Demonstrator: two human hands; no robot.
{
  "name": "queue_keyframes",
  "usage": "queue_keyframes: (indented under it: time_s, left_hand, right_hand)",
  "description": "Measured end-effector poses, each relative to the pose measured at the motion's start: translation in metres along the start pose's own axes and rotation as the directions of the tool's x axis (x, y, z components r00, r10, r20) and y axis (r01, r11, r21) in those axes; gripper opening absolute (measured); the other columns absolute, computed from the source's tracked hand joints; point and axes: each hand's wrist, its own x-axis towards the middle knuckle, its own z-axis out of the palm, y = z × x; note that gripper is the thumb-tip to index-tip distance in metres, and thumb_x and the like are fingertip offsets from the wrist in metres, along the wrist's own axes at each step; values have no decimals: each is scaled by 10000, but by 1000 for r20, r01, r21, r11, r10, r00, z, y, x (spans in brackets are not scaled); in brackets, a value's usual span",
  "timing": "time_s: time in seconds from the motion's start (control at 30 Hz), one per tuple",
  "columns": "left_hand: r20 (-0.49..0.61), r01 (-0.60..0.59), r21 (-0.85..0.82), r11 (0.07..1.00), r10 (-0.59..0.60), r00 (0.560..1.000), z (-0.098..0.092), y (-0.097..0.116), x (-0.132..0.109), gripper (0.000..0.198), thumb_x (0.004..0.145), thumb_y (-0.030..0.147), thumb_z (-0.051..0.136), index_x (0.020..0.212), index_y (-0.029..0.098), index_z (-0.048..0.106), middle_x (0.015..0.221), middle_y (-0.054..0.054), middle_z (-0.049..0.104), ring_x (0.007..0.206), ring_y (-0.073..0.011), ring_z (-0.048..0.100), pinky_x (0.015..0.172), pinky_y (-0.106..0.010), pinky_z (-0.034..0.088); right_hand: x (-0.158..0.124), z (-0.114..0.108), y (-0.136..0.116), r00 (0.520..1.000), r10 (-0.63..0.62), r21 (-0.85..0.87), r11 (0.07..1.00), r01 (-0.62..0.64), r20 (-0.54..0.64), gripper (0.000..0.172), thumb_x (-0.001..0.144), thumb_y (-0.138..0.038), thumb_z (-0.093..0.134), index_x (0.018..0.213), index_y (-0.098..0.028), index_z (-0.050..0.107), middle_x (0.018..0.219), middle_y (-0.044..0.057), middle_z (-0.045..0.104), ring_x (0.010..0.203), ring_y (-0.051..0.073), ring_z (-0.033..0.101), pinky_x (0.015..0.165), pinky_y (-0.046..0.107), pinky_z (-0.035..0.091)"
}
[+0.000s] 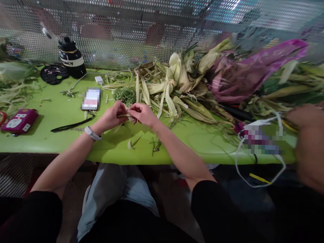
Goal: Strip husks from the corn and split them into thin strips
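Nearest, at six o'clock, the person's pale blue-grey cloth trousers show below the rounded edge of the lime-green, smooth-covered table. Just in from that edge, at six o'clock from the hands, lie small pale and green plant scraps. Beyond them the left hand, with a white band round its wrist, and the right hand meet, fingers narrowed to a pinch on a thin, pale, husk-like strip; the strip lies between the two sets of fingertips, touching both, its far end hidden by them. At nine o'clock sits a magenta box-shaped device; at three, well apart, another person's forearm reaches in. A lit phone lies at ten o'clock, and a tangled green stringy bundle just beyond the hands at twelve. Farther, at two o'clock, spreads a heap of dry yellow-green husks beside a translucent pink bag. A black bottle with a white band stands at eleven, before a perforated metal screen.
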Motion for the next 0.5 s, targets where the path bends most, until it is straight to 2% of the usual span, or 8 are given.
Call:
queue_keyframes:
  time_s: [0.1, 0.2, 0.27, 0.37, 0.5]
  left_hand:
    - [-24, 31, -44, 999, -32, 999, 0, -4, 1, 395, 763, 231, 772, 964, 203, 433, 753, 11, 670, 695, -125, 653, 628, -233, 483]
    - [12, 75, -97, 992, -74, 997, -3, -8, 3, 401, 759, 229, 772, 1027, 189, 477, 731, 18, 650, 656, -119, 617, 603, -235, 470]
    - [100, 106, -100, 989, -96, 990, -5, -8, 3, 322, 774, 240, 762, 1006, 171, 550, 689, 31, 607, 613, -107, 571, 578, -233, 449]
    - [266, 130, -72, 989, -107, 958, -6, -5, 3, 185, 788, 282, 764, 813, 158, 629, 632, 29, 560, 581, -104, 530, 567, -240, 431]
    - [361, 115, -81, 990, -78, 929, 1, 2, 2, 195, 769, 326, 783, 729, 166, 677, 633, 15, 592, 611, -126, 556, 602, -250, 457]
  right_hand:
    - [1, 0, 3, 997, -62, -2, 998, 62, -49, 122, 856, -232, 700, 771, -178, 630, 621, -31, 588, 523, 96, 521, 536, 251, 441]
    - [3, -2, 7, 961, -219, -118, 972, 201, -170, 102, 814, -260, 740, 770, -179, 697, 749, -2, 594, 659, 116, 540, 655, 281, 466]
    - [4, -3, 10, 937, -296, -187, 947, 262, -185, 119, 807, -303, 754, 788, -188, 728, 797, 9, 582, 712, 132, 546, 716, 304, 479]
    - [7, -4, 13, 926, -343, -218, 927, 306, -158, 126, 811, -330, 763, 798, -207, 738, 805, 9, 564, 740, 144, 546, 756, 318, 492]
    - [8, -2, 12, 909, -376, -210, 917, 338, -179, 163, 837, -376, 759, 800, -221, 726, 845, 19, 582, 780, 153, 548, 775, 314, 502]
